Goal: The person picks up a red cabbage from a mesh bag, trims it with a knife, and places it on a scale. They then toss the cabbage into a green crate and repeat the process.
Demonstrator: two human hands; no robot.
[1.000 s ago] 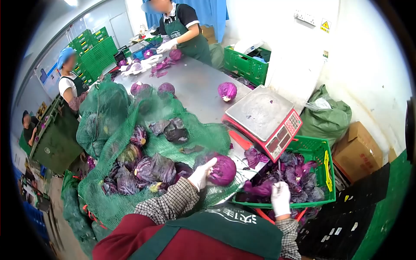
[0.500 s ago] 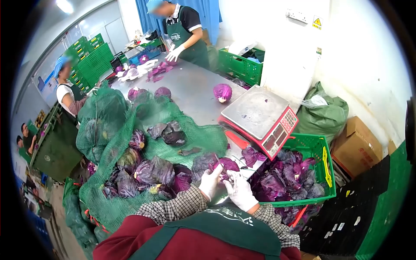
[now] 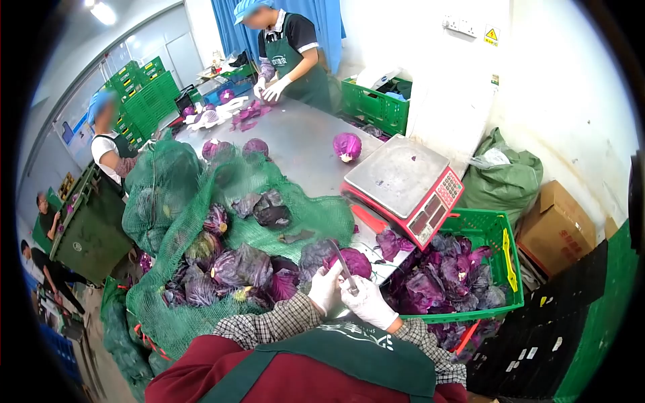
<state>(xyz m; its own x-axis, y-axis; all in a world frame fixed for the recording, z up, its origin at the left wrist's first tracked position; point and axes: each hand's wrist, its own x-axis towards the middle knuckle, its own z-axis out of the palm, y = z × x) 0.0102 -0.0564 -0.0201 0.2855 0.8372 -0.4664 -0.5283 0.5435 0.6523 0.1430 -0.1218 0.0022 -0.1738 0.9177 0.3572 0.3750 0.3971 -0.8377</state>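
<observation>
In the head view a red cabbage (image 3: 357,264) sits at the near edge of the table, just in front of my gloved hands. My left hand (image 3: 326,292) is closed against its near left side, with some fingers hidden. A knife (image 3: 345,263) points up and away in front of the cabbage, its handle in my closed right hand (image 3: 369,301). Left of my hands, several dark-leaved cabbages (image 3: 242,265) lie on an open green mesh bag (image 3: 309,218). Loose purple leaves (image 3: 393,245) lie to the right of the cabbage.
A red-edged scale (image 3: 403,185) stands on the metal table (image 3: 302,144), beside a trimmed cabbage (image 3: 347,146). At right, a green crate (image 3: 463,312) holds purple leaves. A full mesh bag (image 3: 161,185) stands left. One co-worker (image 3: 292,60) handles a cabbage across the table; another (image 3: 111,144) stands left.
The knife has swung more upright across the cabbage, and my right hand has closed around its handle. My left hand stays by the cabbage. The co-worker across the table has shifted slightly.
</observation>
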